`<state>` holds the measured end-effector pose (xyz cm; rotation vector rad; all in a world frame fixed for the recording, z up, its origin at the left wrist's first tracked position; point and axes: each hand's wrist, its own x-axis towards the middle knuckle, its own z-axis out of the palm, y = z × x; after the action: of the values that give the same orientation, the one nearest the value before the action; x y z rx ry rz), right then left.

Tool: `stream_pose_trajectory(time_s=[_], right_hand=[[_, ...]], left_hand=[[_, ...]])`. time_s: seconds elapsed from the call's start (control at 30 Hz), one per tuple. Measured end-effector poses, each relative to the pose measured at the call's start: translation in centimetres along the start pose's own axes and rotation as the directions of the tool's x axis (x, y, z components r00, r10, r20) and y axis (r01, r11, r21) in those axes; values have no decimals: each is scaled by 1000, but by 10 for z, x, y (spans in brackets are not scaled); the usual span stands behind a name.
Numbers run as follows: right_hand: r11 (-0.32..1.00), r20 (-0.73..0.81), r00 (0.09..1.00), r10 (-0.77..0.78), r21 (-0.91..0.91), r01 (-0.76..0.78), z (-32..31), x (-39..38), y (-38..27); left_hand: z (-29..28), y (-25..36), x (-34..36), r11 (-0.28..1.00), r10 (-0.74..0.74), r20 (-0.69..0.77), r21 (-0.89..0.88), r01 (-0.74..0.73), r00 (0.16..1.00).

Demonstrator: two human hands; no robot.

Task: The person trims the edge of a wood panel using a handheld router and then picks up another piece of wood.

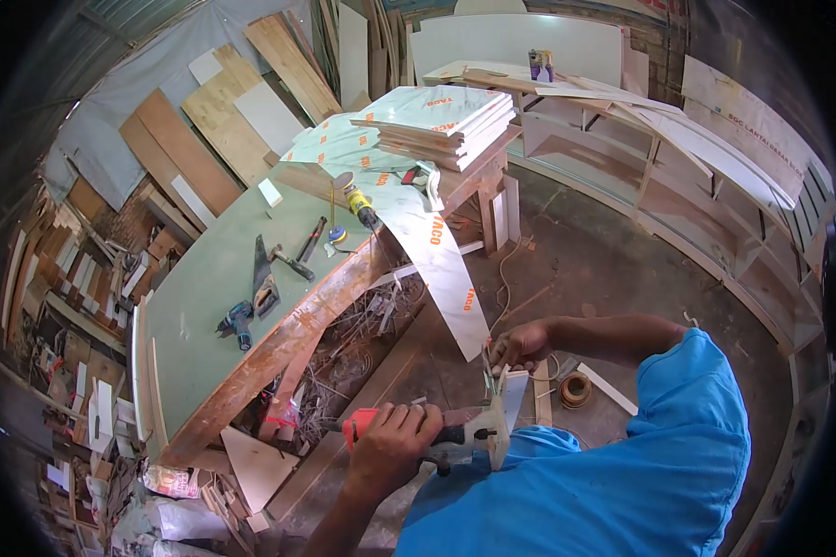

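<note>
Green-faced tabletop (pixel 181 343) with a rough, stained wooden edge; far part hidden under a stack of white-faced flat boards (pixel 437 116). Bright blue, creased cloth shirt (pixel 585 501) cut off at the lower frame edge, hiding what lies beneath. Long white strip with orange marks (pixel 444 274) overhangs the tabletop. Red-and-black power tool with a pale flat base plate (pixel 450 434) just in front of the shirt, off the tabletop, its housing partly covered by fingers. Left grip (pixel 390 450) clenched round that housing; forearm cut off below. Right grip (pixel 522 345) curled near the base plate; cannot tell whether it grasps anything, fingertips blending with thin pale pieces. Tapered metal handsaw (pixel 266 278) on the tabletop. Small blue round item (pixel 337 234), kind unclear.
</note>
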<state>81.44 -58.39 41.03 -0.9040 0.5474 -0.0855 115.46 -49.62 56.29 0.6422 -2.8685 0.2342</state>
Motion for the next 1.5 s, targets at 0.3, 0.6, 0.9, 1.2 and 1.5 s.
stream_pose_trajectory(time_s=[0.3,0.6,0.9,1.2,1.5], right_hand=[[954,-217,976,-6,-294,-59,43,-27,-34],[85,-406,775,-485,-903,-420,75,-24,-40],[128,-116,480,-869,-992,-8,70,-38,-86],[640,-504,475,-721,-747,180,100,-5,-86],[698,-431,599,-675,-636,329,101,-1,-87]], left_hand=[[-5,-6,10,993,109,6,49,-109,994],[13,-7,12,837,-386,251,-308,451,888],[73,-20,-43,-86,-622,518,-791,606,588],[81,7,-54,-263,-671,318,-947,185,669],[72,17,-57,-488,-654,461,-863,131,600]])
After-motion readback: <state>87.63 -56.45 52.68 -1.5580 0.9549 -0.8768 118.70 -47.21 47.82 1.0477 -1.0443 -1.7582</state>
